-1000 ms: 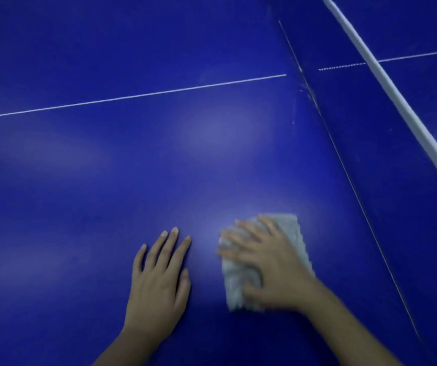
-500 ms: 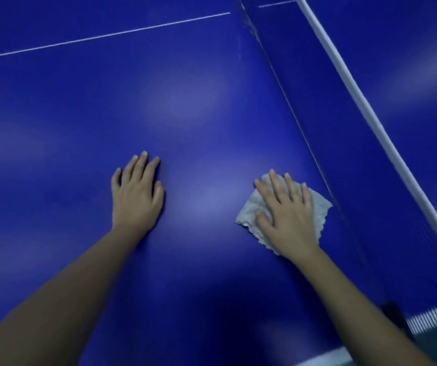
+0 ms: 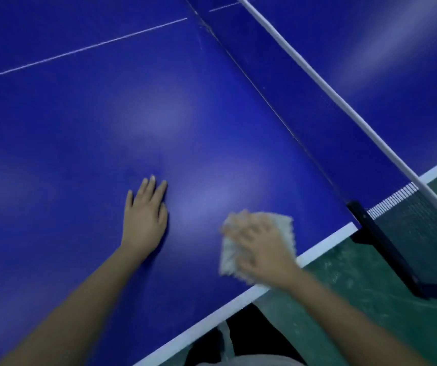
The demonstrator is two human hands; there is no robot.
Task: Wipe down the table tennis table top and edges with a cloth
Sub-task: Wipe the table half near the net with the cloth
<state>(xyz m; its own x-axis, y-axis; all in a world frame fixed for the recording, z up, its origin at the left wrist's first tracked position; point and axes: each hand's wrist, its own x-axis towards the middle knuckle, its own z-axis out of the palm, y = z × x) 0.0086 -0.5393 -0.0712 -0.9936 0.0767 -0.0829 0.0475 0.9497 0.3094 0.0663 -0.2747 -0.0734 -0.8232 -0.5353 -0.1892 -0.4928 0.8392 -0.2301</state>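
The blue table tennis table (image 3: 106, 122) fills most of the view, with a white side line (image 3: 204, 317) along its near edge. A pale grey cloth (image 3: 283, 225) lies on the top close to that edge. My right hand (image 3: 262, 247) presses flat on the cloth with spread fingers, blurred by motion. My left hand (image 3: 144, 215) rests flat on the bare blue surface to the left of the cloth, fingers straight.
The net (image 3: 418, 220) with its white top band (image 3: 317, 75) runs diagonally on the right. Its dark clamp post (image 3: 381, 239) grips the table edge just right of the cloth. Green floor (image 3: 357, 286) lies beyond the edge.
My right hand has slid the cloth back toward the near white edge. The view has pulled back, so the table edge, net post and floor now show. My left hand stays flat.
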